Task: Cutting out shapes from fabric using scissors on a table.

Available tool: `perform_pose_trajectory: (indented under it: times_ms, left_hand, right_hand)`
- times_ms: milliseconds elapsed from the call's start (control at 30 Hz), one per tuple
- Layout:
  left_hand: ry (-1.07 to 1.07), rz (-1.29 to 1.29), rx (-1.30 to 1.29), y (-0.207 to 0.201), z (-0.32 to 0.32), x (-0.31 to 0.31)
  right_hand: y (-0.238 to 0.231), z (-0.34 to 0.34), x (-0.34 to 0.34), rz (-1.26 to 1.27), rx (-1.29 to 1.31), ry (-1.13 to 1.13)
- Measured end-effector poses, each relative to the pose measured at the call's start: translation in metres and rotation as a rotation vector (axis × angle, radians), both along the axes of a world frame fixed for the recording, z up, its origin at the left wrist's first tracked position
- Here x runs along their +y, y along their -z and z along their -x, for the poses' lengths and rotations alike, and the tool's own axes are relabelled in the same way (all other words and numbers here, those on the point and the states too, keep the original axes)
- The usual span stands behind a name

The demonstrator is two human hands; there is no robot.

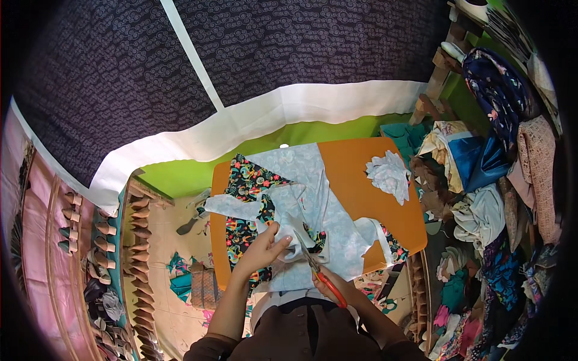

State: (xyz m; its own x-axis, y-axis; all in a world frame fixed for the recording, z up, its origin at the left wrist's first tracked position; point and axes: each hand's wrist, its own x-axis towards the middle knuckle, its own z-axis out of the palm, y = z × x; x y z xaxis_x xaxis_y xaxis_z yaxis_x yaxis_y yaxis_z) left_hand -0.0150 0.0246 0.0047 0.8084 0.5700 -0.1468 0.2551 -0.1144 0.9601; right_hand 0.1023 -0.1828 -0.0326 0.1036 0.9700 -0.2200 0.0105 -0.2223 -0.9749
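Note:
My right hand grips a pair of scissors with red-orange handles. Their metal blades point away from me at the raised edge of a pale blue-white fabric; whether they are parted is hard to make out. Opposite them, my left hand pinches a bunched part of this fabric, thumb toward the blades. The cloth spreads over an orange table. Black fabric with a colourful floral print shows at its left, around the blades and at the right corner.
A crumpled pale cloth lies on the table's far right. Piled fabrics crowd the right side. Wooden shoe forms line a rack on the left. Scraps and a brown woven piece lie on the floor. A dark patterned curtain hangs beyond.

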Motion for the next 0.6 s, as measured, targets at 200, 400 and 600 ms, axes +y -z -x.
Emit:
perform_pose_trajectory:
  times_ms: [200, 400, 600]
  left_hand:
    - [-0.04, -0.128, -0.081, -0.012, -0.007, -0.01]
    - [0.026, 0.051, -0.101, -0.018, -0.004, -0.013]
    - [0.033, 0.159, 0.059, -0.03, -0.004, -0.015]
  right_hand:
    - [0.007, -0.003, -0.004, 0.06, 0.161, -0.056]
    - [0.0, -0.003, -0.005, 0.124, 0.294, 0.047]
    - [0.007, -0.003, -0.005, 0.086, 0.179, 0.038]
